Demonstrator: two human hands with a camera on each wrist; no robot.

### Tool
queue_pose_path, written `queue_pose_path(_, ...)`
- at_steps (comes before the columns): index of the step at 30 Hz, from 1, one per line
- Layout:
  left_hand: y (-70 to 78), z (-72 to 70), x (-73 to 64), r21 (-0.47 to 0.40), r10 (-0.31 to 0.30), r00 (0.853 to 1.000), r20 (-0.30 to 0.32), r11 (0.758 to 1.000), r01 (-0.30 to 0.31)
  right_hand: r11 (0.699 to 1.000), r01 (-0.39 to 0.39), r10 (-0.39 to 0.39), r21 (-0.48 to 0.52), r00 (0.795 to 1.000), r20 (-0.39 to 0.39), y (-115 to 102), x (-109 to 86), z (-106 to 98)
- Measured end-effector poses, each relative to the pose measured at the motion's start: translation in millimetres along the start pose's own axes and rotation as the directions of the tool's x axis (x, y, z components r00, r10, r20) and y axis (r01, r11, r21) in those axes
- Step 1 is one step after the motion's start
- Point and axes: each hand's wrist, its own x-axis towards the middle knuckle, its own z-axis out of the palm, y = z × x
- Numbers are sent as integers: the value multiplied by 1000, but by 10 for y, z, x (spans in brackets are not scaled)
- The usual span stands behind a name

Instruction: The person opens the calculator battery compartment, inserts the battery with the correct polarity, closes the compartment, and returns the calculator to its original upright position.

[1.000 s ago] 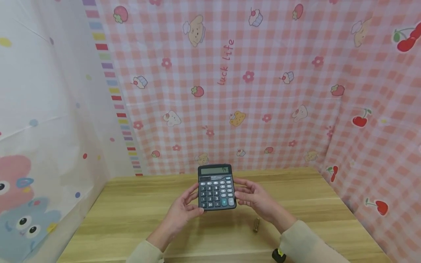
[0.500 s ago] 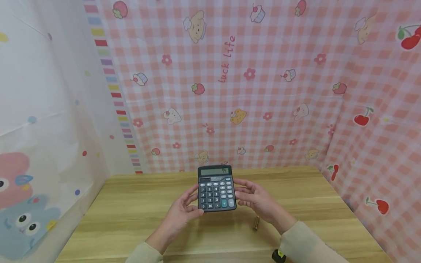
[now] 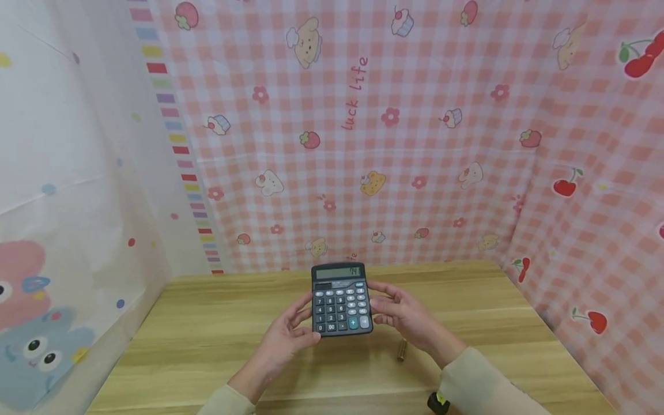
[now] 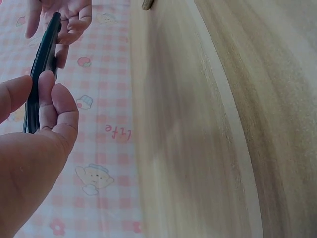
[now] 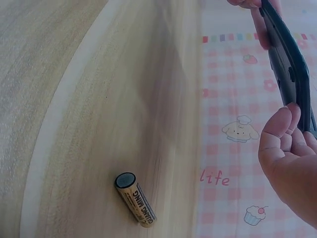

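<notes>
A dark calculator [image 3: 341, 300] is held up above the table, its keys and its display reading 741 facing the head camera. My left hand [image 3: 284, 333] grips its left edge, thumb at the lower left corner and fingers behind. On the opposite edge, my right hand [image 3: 404, 314] holds it between thumb and fingers. Edge-on, the calculator [image 4: 43, 69] shows between both hands in the left wrist view. Its back [image 5: 285, 64] is partly seen in the right wrist view, with the right fingertips touching it.
A gold and black battery [image 5: 135, 200] lies on the wooden table [image 3: 207, 334] below the right hand. Near the right sleeve sits a small black and yellow object [image 3: 438, 402], partly cut off by the frame. A pink checked cloth [image 3: 337, 144] hangs behind the table.
The calculator sits very slightly lower in the head view, still held by both hands. The whole head view has shifted a little. The grip looks the same.
</notes>
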Motion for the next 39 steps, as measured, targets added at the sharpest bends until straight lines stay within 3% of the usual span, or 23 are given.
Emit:
queue_pose_path(16,-42,-12,-58,-19,-42,999,19,999,43,1000,4,-4,10,1000,-21,61,61,8)
queue_pose_path(31,-72,11,-108,-27,-40,998,41,999,41,1000,-15,14,-23,999,-51,47,102,-25)
queue_pose_path(39,-98,11,-129,-19,-36,998,51,999,37,996,-45,35,-78,991,-127,89,131,-21)
